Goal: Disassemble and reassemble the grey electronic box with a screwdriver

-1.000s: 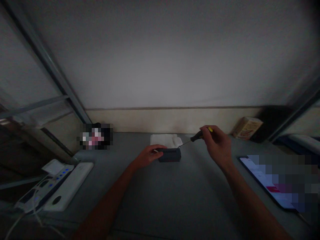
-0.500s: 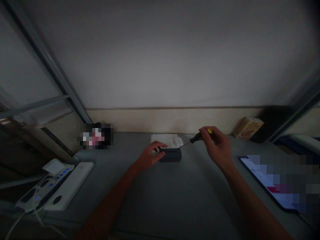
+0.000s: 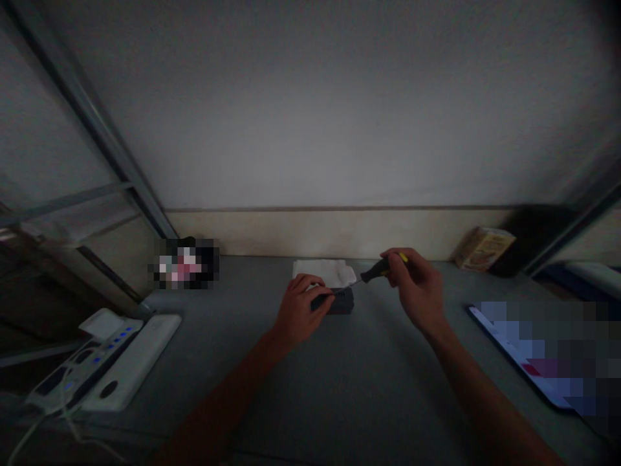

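Dark box (image 3: 344, 304) lies partly under left hand (image 3: 301, 307), grip unclear; right hand (image 3: 418, 283) clamps screwdriver (image 3: 375, 270).

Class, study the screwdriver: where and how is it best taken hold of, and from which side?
Probably by the screwdriver's thick dark handle, from the right, as the right hand does: that end tilts up and rightward, while the thin metal shaft slopes down leftward toward the slotted dark box.

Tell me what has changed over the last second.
The left hand has moved right, now covering more of the dark slotted box. The right hand, gripping the screwdriver, has shifted slightly left. That grip, the box and the white item behind it look unchanged.
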{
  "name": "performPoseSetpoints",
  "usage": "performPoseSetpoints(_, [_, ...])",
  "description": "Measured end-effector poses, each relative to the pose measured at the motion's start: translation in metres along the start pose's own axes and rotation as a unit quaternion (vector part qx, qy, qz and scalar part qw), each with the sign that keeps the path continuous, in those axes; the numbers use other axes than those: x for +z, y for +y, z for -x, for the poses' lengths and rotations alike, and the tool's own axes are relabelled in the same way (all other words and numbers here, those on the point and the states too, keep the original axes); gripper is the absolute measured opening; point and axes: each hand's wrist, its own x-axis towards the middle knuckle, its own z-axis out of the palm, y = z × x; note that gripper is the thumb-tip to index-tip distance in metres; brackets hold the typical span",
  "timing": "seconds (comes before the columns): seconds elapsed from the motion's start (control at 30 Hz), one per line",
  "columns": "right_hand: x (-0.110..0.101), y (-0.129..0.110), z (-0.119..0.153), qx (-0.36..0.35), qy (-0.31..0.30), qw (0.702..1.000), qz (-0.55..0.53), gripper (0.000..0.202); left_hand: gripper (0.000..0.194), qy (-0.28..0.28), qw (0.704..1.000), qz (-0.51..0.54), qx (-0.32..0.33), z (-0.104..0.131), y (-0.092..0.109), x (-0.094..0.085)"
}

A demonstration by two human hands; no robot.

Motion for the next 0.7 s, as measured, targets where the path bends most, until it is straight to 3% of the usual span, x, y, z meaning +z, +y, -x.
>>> performPoseSetpoints(0.37, [0.001,-0.002,0.001,0.02,0.002,1.0,-0.021,0.029,0.009,-0.004,1.0,0.012,0.013,-0.002,-0.001,-0.006])
performPoseSetpoints(0.6, [-0.008,0.0,-0.004,-0.008,0.029,0.999,0.025,0.028,0.031,-0.048,0.999,-0.003,-0.019,0.0,0.0,-0.006])
performPoseSetpoints(0.7, [-0.012,0.001,-0.007,-0.006,0.047,0.998,0.037,0.028,0.031,-0.062,0.998,-0.007,-0.019,0.0,-0.003,-0.006])
